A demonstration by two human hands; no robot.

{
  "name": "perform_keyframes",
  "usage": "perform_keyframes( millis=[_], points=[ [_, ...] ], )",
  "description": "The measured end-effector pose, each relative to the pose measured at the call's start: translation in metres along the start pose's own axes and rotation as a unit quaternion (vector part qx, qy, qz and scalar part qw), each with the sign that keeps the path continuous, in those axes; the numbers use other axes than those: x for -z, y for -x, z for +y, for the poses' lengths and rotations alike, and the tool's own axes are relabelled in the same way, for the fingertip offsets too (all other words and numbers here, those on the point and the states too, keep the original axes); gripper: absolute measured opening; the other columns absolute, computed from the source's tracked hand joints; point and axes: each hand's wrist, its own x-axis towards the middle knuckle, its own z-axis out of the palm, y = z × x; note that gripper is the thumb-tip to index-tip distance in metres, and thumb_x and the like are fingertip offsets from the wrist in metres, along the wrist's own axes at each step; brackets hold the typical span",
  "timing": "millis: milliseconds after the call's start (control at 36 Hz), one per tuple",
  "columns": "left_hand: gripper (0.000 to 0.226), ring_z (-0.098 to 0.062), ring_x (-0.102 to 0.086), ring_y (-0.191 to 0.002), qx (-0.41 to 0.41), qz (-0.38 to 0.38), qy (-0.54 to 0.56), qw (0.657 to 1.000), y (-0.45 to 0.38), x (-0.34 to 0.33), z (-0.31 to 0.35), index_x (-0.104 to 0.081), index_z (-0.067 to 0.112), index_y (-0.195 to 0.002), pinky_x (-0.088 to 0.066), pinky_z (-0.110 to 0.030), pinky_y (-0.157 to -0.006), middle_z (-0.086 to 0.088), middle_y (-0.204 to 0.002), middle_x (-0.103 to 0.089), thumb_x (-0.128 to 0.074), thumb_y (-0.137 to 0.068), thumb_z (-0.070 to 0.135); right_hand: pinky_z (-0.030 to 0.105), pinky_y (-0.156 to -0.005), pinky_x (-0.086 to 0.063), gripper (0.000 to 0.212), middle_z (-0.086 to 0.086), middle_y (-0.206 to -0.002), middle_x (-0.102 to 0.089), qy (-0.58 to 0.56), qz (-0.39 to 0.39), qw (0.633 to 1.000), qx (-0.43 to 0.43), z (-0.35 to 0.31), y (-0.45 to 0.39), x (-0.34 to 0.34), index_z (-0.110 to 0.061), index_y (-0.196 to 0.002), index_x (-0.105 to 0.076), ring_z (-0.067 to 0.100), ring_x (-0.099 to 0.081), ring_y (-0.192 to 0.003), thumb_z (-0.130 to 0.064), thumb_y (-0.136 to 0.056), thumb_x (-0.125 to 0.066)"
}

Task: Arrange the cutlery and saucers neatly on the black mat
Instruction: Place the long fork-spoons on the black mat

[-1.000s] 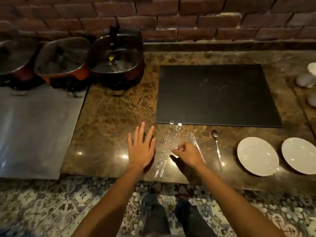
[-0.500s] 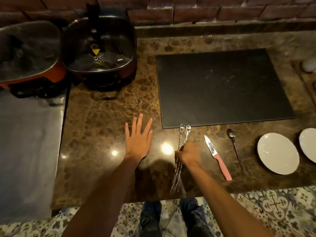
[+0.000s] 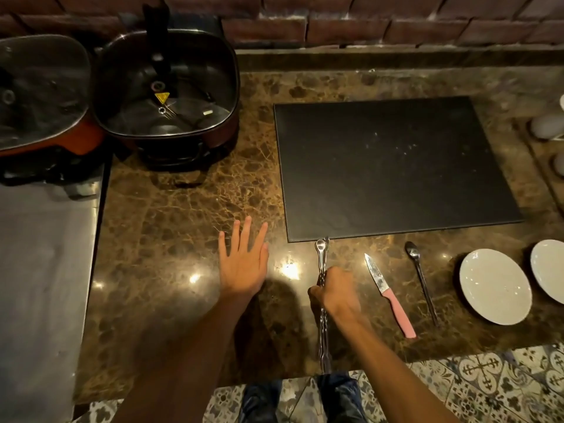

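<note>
The black mat (image 3: 393, 166) lies bare on the brown marble counter. My right hand (image 3: 337, 293) is closed around two long twisted metal skewers (image 3: 322, 257), held together just in front of the mat's near left corner, their ring ends touching its edge. My left hand (image 3: 244, 259) rests flat and open on the counter to the left. A pink-handled knife (image 3: 389, 296) and a dark spoon (image 3: 421, 280) lie to the right of my right hand. Two white saucers follow: one saucer (image 3: 496, 286) fully visible, the other saucer (image 3: 549, 270) cut by the frame edge.
A lidded electric pot (image 3: 166, 87) and a second glass-lidded pot (image 3: 39, 93) stand at the back left. A steel surface (image 3: 45, 270) adjoins the counter on the left. White cups (image 3: 547, 126) sit at the right edge. A brick wall runs behind.
My right hand has gathered the two skewers together and gripped them, lining them up straight toward the mat's edge. The knife is now uncovered. My left hand stays flat.
</note>
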Motion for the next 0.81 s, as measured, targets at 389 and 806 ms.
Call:
perform_keyframes(
  millis=[389,806],
  points=[
    [0.053,-0.029,-0.026,-0.157,0.002,0.032,-0.023,0.999,-0.001,0.003,0.003,-0.030,0.035,-0.160,-0.025,-0.059,-0.122,-0.006,-0.168,-0.030,-0.033,-0.107,0.038,0.029,-0.066,-0.057,0.018,0.005,-0.083,-0.069,0.046,-0.049,0.997,0.025,0.006,-0.007,0.008,-0.009,-0.079,-0.064,0.016,-0.067,-0.072,-0.022,-0.080,-0.076],
    [0.057,-0.029,-0.017,-0.159,0.009,-0.030,-0.012,0.999,-0.004,0.007,0.003,-0.021,0.037,-0.162,-0.017,-0.060,-0.123,-0.003,-0.172,-0.020,-0.023,-0.104,0.044,0.028,-0.071,-0.056,0.019,0.007,-0.065,-0.074,-0.021,-0.044,0.994,0.093,-0.082,-0.117,0.086,-0.002,-0.080,-0.069,0.012,-0.073,-0.068,-0.021,-0.082,-0.075]
  ],
)
